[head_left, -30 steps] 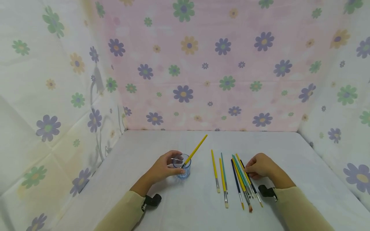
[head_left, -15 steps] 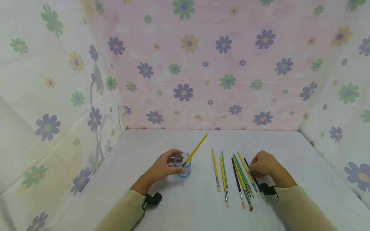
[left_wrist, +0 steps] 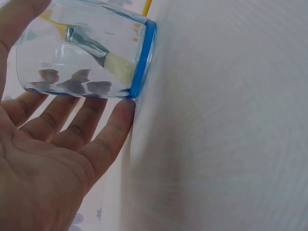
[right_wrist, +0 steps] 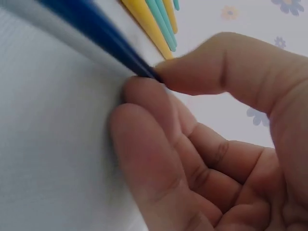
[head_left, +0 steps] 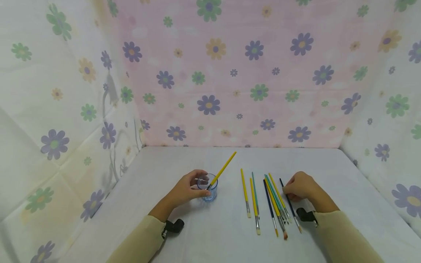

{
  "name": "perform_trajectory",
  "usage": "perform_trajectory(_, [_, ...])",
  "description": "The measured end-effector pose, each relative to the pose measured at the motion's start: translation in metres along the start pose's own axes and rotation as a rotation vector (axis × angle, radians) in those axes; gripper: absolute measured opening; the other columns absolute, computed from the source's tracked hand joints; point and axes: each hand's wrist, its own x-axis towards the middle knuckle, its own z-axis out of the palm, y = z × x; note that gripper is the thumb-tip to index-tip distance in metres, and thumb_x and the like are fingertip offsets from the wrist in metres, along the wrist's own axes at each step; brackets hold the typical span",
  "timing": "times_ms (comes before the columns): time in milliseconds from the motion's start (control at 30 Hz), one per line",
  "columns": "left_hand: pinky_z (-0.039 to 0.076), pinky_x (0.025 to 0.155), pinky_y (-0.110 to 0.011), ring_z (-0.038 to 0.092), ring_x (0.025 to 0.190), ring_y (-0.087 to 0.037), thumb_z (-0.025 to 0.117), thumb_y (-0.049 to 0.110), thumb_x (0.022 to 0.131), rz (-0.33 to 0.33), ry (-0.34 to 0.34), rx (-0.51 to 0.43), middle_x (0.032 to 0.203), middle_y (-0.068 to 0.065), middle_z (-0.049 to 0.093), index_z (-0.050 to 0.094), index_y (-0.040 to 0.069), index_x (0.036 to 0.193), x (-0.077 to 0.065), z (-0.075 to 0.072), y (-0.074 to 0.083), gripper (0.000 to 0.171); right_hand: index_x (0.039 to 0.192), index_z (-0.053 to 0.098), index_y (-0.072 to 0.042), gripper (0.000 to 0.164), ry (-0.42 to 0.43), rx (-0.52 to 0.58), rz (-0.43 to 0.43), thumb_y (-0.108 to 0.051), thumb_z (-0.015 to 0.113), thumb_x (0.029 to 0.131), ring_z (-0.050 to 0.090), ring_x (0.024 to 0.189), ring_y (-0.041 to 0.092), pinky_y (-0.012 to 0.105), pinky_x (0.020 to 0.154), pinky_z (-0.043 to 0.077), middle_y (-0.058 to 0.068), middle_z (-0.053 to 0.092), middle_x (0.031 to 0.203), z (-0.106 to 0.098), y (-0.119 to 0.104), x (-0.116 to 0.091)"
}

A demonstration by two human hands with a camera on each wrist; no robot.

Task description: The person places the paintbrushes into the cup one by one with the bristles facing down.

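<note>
In the head view my left hand (head_left: 184, 191) grips a clear glass (head_left: 213, 195) with a blue base, thumb on the near side and fingers on the far side. A yellow-handled paintbrush (head_left: 225, 167) leans inside it, bristles down; the left wrist view shows its pale flat bristles (left_wrist: 119, 69) near the bottom of the glass. Over on the right, my right hand (head_left: 300, 186) pinches the handle of a dark blue paintbrush (right_wrist: 106, 36) between thumb and fingertips. That brush lies close over the table, bristles toward me, just right of the other brushes.
Several yellow, teal and dark blue paintbrushes lie bunched (head_left: 270, 199) left of my right hand. Two yellow brushes (head_left: 244, 190) and a teal one (head_left: 254, 190) lie between that bunch and the glass. Floral cloth walls (head_left: 210, 87) enclose the white table (head_left: 171, 160).
My right hand has moved slightly right, drawing the dark blue paintbrush away from the bunch so a gap now shows. My left hand, the glass and its brush have stayed put.
</note>
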Motion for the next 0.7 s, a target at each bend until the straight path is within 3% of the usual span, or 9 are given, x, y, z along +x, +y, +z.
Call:
perform_trajectory(300, [0.049,0.094,-0.038,0.058,0.113,-0.017,0.082,0.040,0.072,0.007,-0.004,-0.007,0.128,-0.005,0.058,0.048,0.026,0.133,-0.002,-0.001,0.002,0.071,0.103,0.065,0.003,0.039,0.032,0.143,-0.009,-0.027,0.071,0.078,0.063,0.070,0.019,0.031,0.061,0.054,0.009,0.067,0.083,-0.004,0.003,0.004])
perform_trajectory(500, [0.048,0.096,-0.040,0.057,0.113,-0.017,0.082,0.040,0.072,0.000,0.003,-0.009,0.128,-0.004,0.059,0.047,0.022,0.134,0.000,-0.001,0.001,0.074,0.112,0.062,0.004,0.041,0.037,0.298,-0.038,-0.024,0.069,0.083,0.066,0.074,0.018,0.032,0.067,0.057,0.013,0.067,0.095,-0.011,-0.002,0.005])
perform_trajectory(700, [0.048,0.096,-0.040,0.057,0.114,-0.018,0.083,0.038,0.071,-0.016,0.014,-0.006,0.127,-0.002,0.058,0.047,0.020,0.133,0.000,0.002,0.003,0.073,0.114,0.062,0.003,0.042,0.021,0.381,-0.063,-0.025,0.071,0.085,0.067,0.076,0.019,0.033,0.070,0.058,0.013,0.068,0.099,-0.014,-0.007,0.001])
